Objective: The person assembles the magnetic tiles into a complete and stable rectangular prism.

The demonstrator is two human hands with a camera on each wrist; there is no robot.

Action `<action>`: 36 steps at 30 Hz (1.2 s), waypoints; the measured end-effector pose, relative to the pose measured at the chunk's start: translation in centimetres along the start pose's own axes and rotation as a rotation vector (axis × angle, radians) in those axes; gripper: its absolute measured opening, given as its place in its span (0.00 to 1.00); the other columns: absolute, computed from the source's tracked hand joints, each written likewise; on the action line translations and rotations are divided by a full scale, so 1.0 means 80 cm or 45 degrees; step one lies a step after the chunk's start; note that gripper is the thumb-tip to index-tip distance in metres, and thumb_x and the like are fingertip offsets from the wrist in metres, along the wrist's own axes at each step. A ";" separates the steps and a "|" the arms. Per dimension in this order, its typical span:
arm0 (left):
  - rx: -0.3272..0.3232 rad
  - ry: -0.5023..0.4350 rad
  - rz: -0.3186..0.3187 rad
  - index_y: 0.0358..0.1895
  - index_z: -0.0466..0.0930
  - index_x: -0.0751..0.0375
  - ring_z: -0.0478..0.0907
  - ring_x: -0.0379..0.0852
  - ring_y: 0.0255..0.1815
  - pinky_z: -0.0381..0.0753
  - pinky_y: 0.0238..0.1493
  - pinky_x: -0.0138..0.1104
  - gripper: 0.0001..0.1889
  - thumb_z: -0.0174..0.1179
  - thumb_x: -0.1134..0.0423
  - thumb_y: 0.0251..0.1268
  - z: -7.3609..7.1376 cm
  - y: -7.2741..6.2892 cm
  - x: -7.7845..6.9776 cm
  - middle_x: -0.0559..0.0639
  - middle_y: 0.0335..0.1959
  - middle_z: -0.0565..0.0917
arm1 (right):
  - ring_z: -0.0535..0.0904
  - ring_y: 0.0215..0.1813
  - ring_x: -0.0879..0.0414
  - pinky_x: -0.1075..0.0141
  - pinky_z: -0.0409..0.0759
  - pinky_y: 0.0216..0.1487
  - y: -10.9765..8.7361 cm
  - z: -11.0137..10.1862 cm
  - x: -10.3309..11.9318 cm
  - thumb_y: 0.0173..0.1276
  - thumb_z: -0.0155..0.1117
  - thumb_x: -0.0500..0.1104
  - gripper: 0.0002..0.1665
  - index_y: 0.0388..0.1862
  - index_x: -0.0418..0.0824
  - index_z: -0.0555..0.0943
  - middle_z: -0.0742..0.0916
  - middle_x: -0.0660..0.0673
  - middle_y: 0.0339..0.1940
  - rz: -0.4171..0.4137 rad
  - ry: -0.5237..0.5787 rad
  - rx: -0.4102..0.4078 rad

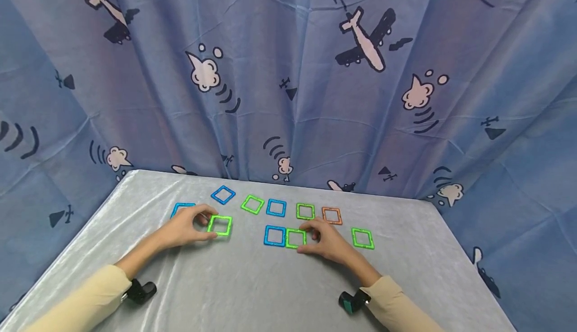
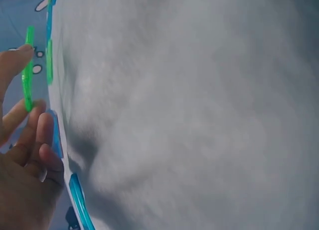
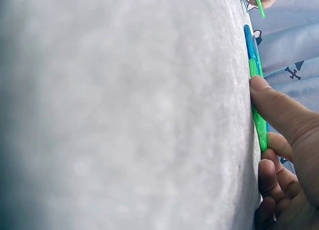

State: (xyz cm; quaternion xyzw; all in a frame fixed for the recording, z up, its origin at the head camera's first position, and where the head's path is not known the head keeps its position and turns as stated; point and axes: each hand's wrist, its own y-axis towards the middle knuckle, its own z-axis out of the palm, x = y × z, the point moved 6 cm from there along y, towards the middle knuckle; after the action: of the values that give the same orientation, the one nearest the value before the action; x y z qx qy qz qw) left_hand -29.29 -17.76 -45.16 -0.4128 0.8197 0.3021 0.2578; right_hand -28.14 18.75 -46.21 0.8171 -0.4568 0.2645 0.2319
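Observation:
My left hand [image 1: 187, 228] pinches a green square magnetic tile frame [image 1: 231, 226] between thumb and fingers. In the left wrist view that green frame [image 2: 28, 80] stands off the white cloth, seen edge-on. My right hand [image 1: 328, 242] grips another green square frame [image 1: 295, 230] by its near and far sides, flat on the table. That frame lies side by side with a blue square frame [image 1: 274, 244], their edges meeting. Behind the left hand, a blue frame [image 1: 182, 204] is partly hidden.
Along the back lie a blue frame [image 1: 223, 187], a green frame [image 1: 252, 197], another blue frame [image 1: 276, 201], a green frame [image 1: 305, 205] and an orange frame [image 1: 332, 208]. To the right sits a green frame [image 1: 362, 230]. A patterned blue curtain [image 1: 288, 121] hangs behind the table.

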 end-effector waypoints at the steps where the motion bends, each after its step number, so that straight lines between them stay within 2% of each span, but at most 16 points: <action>1: 0.001 -0.002 -0.003 0.54 0.83 0.60 0.81 0.43 0.40 0.80 0.46 0.39 0.26 0.79 0.54 0.54 0.001 0.001 -0.001 0.47 0.42 0.85 | 0.74 0.38 0.54 0.63 0.74 0.41 0.001 0.000 0.000 0.54 0.85 0.49 0.30 0.54 0.40 0.84 0.80 0.49 0.42 0.000 -0.004 -0.002; 11: 0.016 -0.008 -0.009 0.55 0.83 0.57 0.80 0.42 0.39 0.80 0.44 0.40 0.26 0.79 0.52 0.55 0.008 0.012 -0.008 0.44 0.40 0.82 | 0.73 0.38 0.54 0.63 0.74 0.41 0.002 0.000 -0.001 0.54 0.85 0.50 0.31 0.54 0.41 0.84 0.80 0.49 0.42 0.019 -0.011 0.002; 19: 0.026 -0.015 -0.011 0.56 0.83 0.61 0.79 0.41 0.38 0.80 0.43 0.39 0.28 0.79 0.52 0.55 0.016 0.022 -0.009 0.43 0.40 0.81 | 0.73 0.38 0.55 0.63 0.74 0.42 0.001 0.000 -0.002 0.53 0.85 0.50 0.31 0.54 0.42 0.84 0.80 0.50 0.42 0.019 -0.004 0.000; 29: 0.058 -0.043 -0.014 0.57 0.82 0.62 0.78 0.44 0.37 0.79 0.41 0.39 0.28 0.78 0.52 0.56 0.025 0.034 -0.016 0.43 0.39 0.80 | 0.73 0.38 0.56 0.63 0.75 0.42 0.001 0.000 -0.003 0.53 0.85 0.50 0.31 0.54 0.41 0.84 0.80 0.50 0.42 0.021 -0.005 0.002; 36: 0.074 -0.050 0.017 0.57 0.81 0.61 0.78 0.44 0.36 0.79 0.40 0.38 0.27 0.77 0.53 0.57 0.030 0.038 -0.023 0.43 0.38 0.79 | 0.73 0.38 0.55 0.63 0.74 0.41 0.001 0.001 -0.002 0.54 0.85 0.50 0.31 0.53 0.40 0.84 0.80 0.49 0.43 -0.001 -0.002 -0.008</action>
State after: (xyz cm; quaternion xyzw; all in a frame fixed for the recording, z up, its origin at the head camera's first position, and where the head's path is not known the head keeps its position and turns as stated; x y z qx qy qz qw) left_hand -30.44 -13.66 -44.70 -0.3936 0.8256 0.2880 0.2839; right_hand -28.29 18.78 -46.37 0.8167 -0.4575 0.2622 0.2342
